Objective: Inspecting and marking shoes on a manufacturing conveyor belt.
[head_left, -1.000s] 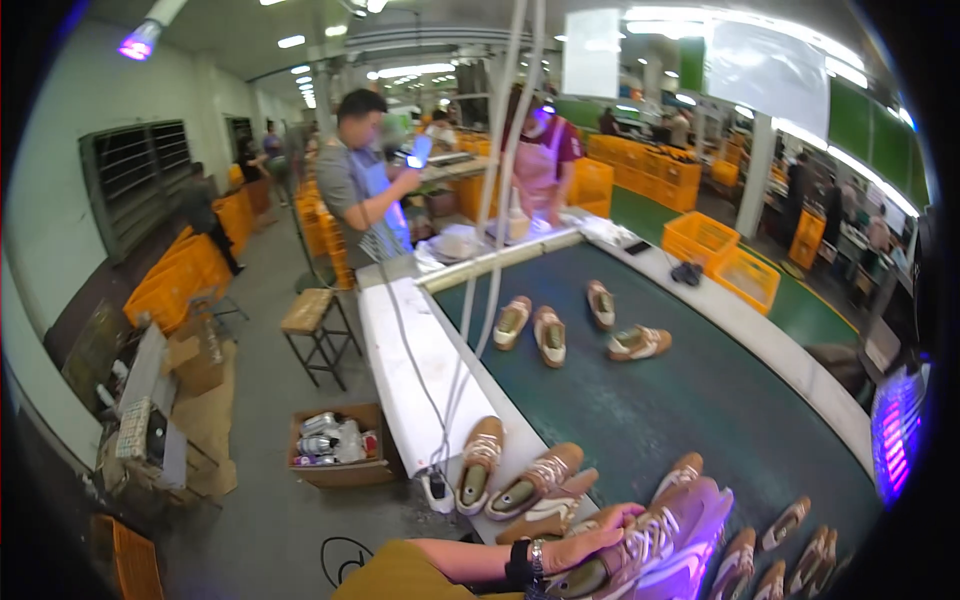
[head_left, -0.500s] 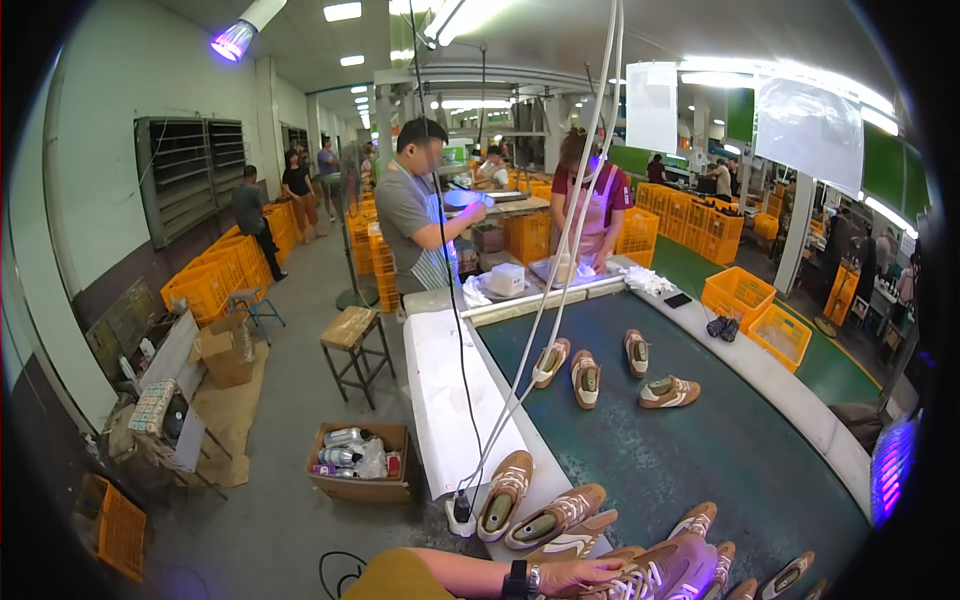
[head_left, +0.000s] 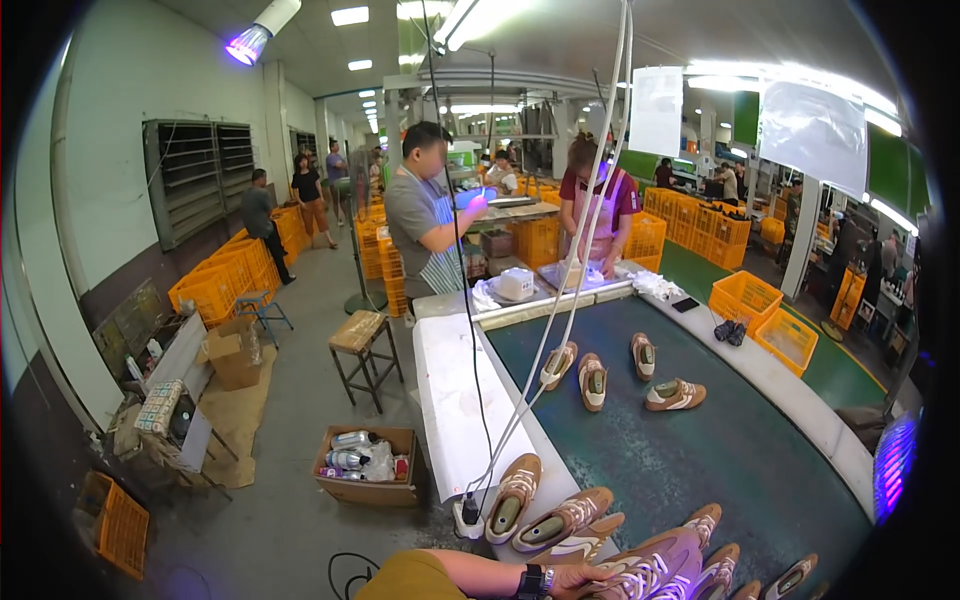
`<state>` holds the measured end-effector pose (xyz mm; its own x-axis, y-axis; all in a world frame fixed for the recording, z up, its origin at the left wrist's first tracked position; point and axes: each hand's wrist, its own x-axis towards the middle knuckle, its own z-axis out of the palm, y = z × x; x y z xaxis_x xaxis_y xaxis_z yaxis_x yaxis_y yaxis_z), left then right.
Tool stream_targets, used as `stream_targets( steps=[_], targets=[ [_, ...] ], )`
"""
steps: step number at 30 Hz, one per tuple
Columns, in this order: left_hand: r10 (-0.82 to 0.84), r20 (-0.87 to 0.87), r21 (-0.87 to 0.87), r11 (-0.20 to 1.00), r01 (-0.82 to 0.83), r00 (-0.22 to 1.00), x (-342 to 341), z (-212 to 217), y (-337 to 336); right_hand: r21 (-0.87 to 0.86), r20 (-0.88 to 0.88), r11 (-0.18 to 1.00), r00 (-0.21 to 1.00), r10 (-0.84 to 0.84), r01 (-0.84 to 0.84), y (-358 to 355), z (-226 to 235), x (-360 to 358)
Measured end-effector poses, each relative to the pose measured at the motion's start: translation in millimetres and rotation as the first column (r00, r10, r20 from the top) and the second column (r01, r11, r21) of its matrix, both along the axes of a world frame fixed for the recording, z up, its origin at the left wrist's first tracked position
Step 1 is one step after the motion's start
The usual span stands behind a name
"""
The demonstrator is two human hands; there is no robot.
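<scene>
At the lower edge my left hand [head_left: 577,579], with a dark band and a watch at its wrist, reaches in from the left. Its fingers are closed on the edge of a brown sneaker [head_left: 652,566] with pale laces, lit purple; the picture's edge cuts off part of both. More brown and white sneakers crowd around it, among them a sneaker [head_left: 567,518] and another sneaker [head_left: 515,497] standing at the belt's left border. Several sneakers sit farther up the green belt [head_left: 640,460], such as one lying on its side [head_left: 676,395]. My right hand is out of view.
White cables [head_left: 560,340] hang down over the belt's left side to a socket [head_left: 468,513]. A carton of bottles [head_left: 368,488] and a wooden stool [head_left: 360,332] stand on the floor at left. Two co-workers stand at the far end; orange crates [head_left: 745,297] are at right.
The whole view has shifted slightly, so things sit a little farther right and lower. My left hand stays at the sneaker. The far co-worker in maroon bends lower over the tray.
</scene>
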<state>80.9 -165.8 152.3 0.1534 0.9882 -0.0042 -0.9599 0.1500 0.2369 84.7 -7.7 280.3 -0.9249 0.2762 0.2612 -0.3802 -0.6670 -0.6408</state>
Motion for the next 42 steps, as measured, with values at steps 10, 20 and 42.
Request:
stream_targets(
  steps=[10,20,42],
  targets=[
    [0.161,-0.042,-0.145,0.976,-0.165,0.986,-1.5,54.2,9.8,-0.125,0.253,0.878,0.87,-0.423,0.463,6.0,-38.6,147.3],
    [0.397,-0.18,-0.259,0.864,-0.433,0.9,4.3,64.8,46.7,-0.255,0.378,0.501,0.562,-0.736,0.827,-21.1,-24.8,243.7],
    [0.413,-0.315,-0.357,0.783,-0.509,0.855,34.9,71.6,52.3,-0.234,0.468,0.496,0.544,-0.696,0.836,-38.9,-32.8,233.6]
  ],
)
